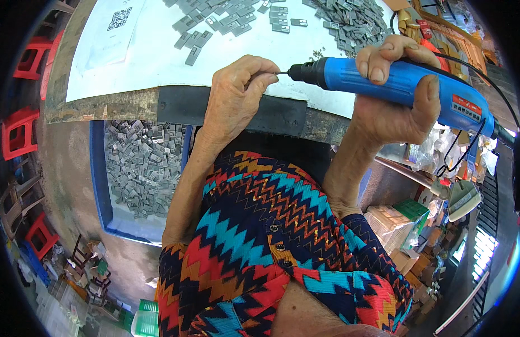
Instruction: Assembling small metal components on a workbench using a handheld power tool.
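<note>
My right hand (397, 92) is wrapped round a blue electric screwdriver (347, 76) with a black nose, held nearly level and facing left. A thin metal bit (283, 73) sticks out of the nose and meets the fingertips of my left hand (237, 92). Thumb and forefinger of that hand are pinched together there; whatever sits between them is hidden. Both hands are over the near edge of a table covered with a white sheet (153, 64). Beyond them lie small grey rectangular pieces (229, 22) and a denser heap of grey pieces (352, 25). Tiny screw-like bits (316, 55) are scattered behind the screwdriver's nose.
Below the table on the left, a blue bin (97, 194) holds a heap of grey pieces (142, 163). Black cables (484, 76) run from the screwdriver's side. Red stools (19, 133) stand at far left; cartons (386, 219) and a green crate (411, 209) are at right.
</note>
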`<move>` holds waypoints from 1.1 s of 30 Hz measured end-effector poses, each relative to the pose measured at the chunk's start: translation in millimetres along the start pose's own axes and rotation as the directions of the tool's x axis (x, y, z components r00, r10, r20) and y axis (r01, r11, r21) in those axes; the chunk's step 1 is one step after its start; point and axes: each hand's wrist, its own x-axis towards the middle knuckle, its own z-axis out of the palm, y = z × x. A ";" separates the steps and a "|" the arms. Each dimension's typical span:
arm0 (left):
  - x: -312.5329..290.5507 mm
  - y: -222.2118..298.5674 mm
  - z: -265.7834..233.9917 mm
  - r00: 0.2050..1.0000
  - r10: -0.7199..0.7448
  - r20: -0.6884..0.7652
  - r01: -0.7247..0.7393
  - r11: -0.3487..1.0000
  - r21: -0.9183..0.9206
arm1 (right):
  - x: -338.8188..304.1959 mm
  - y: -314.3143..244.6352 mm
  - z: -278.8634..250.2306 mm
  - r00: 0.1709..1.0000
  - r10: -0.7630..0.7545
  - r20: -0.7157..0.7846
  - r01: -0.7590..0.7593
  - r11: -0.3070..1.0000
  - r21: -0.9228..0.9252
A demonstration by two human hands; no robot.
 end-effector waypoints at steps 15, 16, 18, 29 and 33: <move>-1.0 -3.5 1.0 0.987 0.157 0.028 -0.158 0.986 0.061 | 10.4 0.9 7.8 0.992 0.022 0.124 -0.013 0.998 -0.068; -0.9 -3.4 0.9 0.989 0.146 0.030 -0.148 0.988 0.049 | 10.4 0.5 8.1 0.992 0.023 0.126 -0.014 0.998 -0.069; -0.7 -2.2 -0.4 0.990 0.137 0.032 -0.138 0.990 0.036 | 11.1 -0.4 9.4 0.995 0.034 0.099 -0.025 0.995 -0.095; -1.4 0.6 -5.4 0.990 0.138 -0.007 -0.138 0.990 0.016 | 11.7 2.0 20.9 0.999 0.010 -0.039 -0.009 1.000 0.027; -4.2 3.5 -16.0 0.949 0.289 -0.125 -0.246 0.929 0.275 | 9.2 2.6 18.0 0.999 -0.007 -0.041 0.007 1.000 -0.005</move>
